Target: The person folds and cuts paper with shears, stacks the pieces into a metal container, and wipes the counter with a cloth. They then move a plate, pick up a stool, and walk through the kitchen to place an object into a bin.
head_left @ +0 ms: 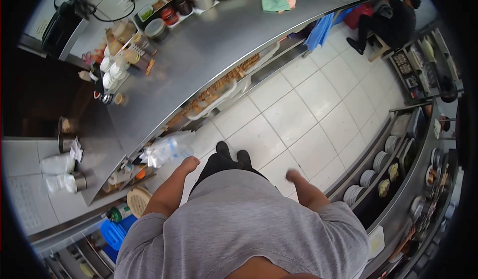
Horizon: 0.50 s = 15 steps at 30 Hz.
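My left hand [189, 164] hangs beside my left hip with its fingers curled in, and nothing shows in it. Nearest to it is a clear plastic bag [169, 148] with blue print, at the lower edge of the steel counter. On my other side, my right hand [293, 175] hangs over the tiled floor, touching nothing; its fingers are smeared by motion. My dark shoes [234, 152] stand on the white tiles between the two hands.
The long steel counter [194, 45] carries squeeze bottles [112, 70], sauce tubs and a green cloth [276, 3]. Shelves with stacked plates [354, 195] line the right side. A person [398, 20] in dark clothes sits on a stool at the far right.
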{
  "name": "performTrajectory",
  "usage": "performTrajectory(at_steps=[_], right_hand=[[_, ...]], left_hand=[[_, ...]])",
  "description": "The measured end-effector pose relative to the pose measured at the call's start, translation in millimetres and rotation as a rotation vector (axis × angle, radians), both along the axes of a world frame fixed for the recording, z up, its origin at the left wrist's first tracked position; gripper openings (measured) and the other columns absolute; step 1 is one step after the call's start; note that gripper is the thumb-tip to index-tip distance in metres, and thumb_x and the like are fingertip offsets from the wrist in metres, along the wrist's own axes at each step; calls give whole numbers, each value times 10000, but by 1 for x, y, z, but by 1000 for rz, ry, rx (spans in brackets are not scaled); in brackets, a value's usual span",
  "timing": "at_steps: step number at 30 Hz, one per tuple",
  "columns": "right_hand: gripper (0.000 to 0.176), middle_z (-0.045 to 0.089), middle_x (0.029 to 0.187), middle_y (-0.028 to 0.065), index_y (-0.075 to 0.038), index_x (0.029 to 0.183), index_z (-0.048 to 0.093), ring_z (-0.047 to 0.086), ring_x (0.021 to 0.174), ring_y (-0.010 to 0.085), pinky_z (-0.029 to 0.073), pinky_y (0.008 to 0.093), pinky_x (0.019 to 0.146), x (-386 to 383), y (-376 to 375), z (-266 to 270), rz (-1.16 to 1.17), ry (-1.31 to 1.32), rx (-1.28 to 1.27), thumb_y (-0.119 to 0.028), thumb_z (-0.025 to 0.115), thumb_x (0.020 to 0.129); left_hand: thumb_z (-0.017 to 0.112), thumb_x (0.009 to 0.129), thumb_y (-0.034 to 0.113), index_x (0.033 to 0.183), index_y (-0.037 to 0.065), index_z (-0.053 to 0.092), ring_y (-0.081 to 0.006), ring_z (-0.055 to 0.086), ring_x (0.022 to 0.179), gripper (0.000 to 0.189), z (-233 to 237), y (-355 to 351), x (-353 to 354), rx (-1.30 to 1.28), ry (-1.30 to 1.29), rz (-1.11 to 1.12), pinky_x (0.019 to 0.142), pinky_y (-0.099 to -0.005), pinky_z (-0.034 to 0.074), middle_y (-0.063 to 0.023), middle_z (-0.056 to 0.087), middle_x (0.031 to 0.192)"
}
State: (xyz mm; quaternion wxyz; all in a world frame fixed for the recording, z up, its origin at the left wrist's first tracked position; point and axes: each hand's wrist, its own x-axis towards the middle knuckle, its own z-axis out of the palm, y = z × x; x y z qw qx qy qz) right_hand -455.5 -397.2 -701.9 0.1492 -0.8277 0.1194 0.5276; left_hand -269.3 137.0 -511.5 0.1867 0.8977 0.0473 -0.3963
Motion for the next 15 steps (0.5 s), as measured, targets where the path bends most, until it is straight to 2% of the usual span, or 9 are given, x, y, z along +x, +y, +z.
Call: performTrajectory(at_steps=[3,4,6,8,10,11,12,13,15], right_hand=[[256,672,894,146,-23,924,663,646,787,321,520,439,715,144,11,59,-4,-647,-21,-251,605,824],[235,659,852,110,-34,982,639,642,703,233,524,382,614,188,21,86,-893,-324,327,-210,598,831],[304,643,799,78,-51,1077,592,614,637,173,501,317,543,249,45,148,-1156,-343,536,-192,614,808],[227,636,736,72,-65,1009,636,600,572,153,479,310,472,291,62,153,-992,-484,478,-174,607,813],[243,678,840,133,-59,915,675,654,770,291,525,396,705,307,74,148,-249,-842,216,-256,654,774],[267,680,875,131,-63,897,683,634,884,334,503,415,794,311,72,133,-156,-829,407,-300,649,777],[257,679,858,130,-51,895,681,646,798,310,520,409,731,316,83,148,-135,-591,364,-279,626,790],[248,679,842,128,-39,894,678,657,712,285,536,403,668,321,96,158,-119,-351,321,-257,602,803],[178,663,804,59,-82,922,670,643,708,150,519,306,564,329,112,187,-268,-65,350,-206,612,807]], left_hand=[[633,846,327,1029,84,682,-233,647,840,308,-15,-44,45,-324,54,145,729,-379,503,-115,683,979],[608,890,347,1206,94,580,-157,587,947,406,47,-86,70,-389,304,279,804,-352,473,-38,620,1102],[595,913,348,1331,113,471,-169,556,1096,495,148,-144,107,-819,391,248,909,-339,430,-58,560,1258],[556,940,259,1359,63,420,-207,525,1171,482,262,-183,141,-1257,335,63,999,-381,405,-117,509,1325],[606,892,202,1339,28,424,-231,511,1205,514,373,-189,167,-1708,182,-219,1015,-366,390,-116,506,1331],[622,873,186,1331,44,438,-264,547,1152,513,414,-179,173,-1885,35,-335,1001,-375,405,-154,505,1324],[622,862,208,1317,51,449,-294,580,1077,511,474,-142,190,-1344,-485,-808,982,-399,421,-186,521,1286],[622,862,208,1317,51,449,-294,580,1077,511,494,-130,195,-1363,-487,-804,982,-399,421,-186,521,1286],[623,872,173,1110,41,540,-327,630,874,285,518,-112,203,-2250,-70,-838,742,-448,495,-145,616,1001]])
